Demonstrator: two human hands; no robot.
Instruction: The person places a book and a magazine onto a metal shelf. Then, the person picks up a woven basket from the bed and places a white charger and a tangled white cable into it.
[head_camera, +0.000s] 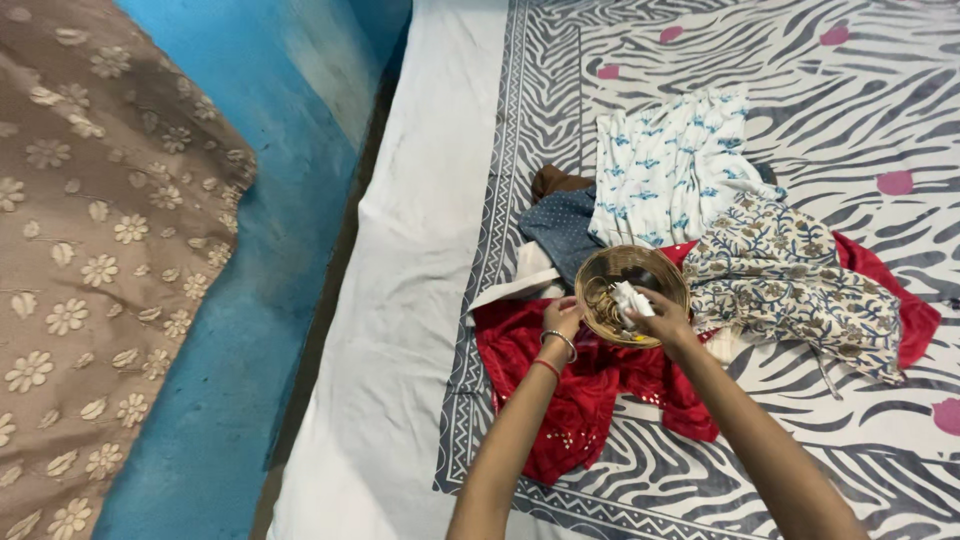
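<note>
Woven basket between both hands, over clothes.

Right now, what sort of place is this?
Likely a bedroom in a home. A bed with a zebra-print sheet fills the view, loose clothes are heaped on it, and a blue wall runs alongside. Both hands, left hand and right hand, hold a small woven basket.

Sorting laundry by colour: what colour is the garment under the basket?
Red garment, with small pale dots, beneath the woven basket; head view.
</note>
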